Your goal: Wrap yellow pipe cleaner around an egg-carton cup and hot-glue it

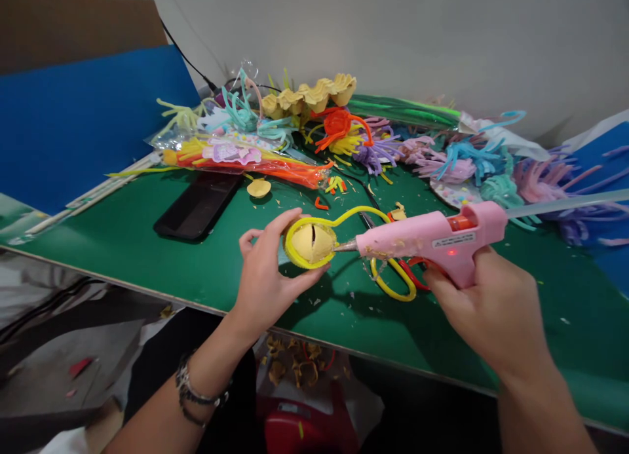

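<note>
Between the thumb and fingers of my left hand [270,267] is a yellow egg-carton cup [314,243] with a dark slit across it. A yellow pipe cleaner [405,285] circles the cup's rim, and its loose tail loops off to the right over the table. My right hand [496,297] grips a pink hot glue gun [417,238] by its handle. The metal nozzle points left and meets the right edge of the wrapped cup. A translucent glue stick [565,204] sticks out of the gun's rear. Behind the gun lie red-handled scissors [413,275], partly hidden.
A black phone [199,205] lies left on the green table [206,270]. Bagged orange pipe cleaners [295,172], an egg carton strip [314,95] and purple pipe-cleaner bundles [376,149] crowd the back. A blue board [88,120] stands at left. Below the front edge is a scrap-filled bag [295,369].
</note>
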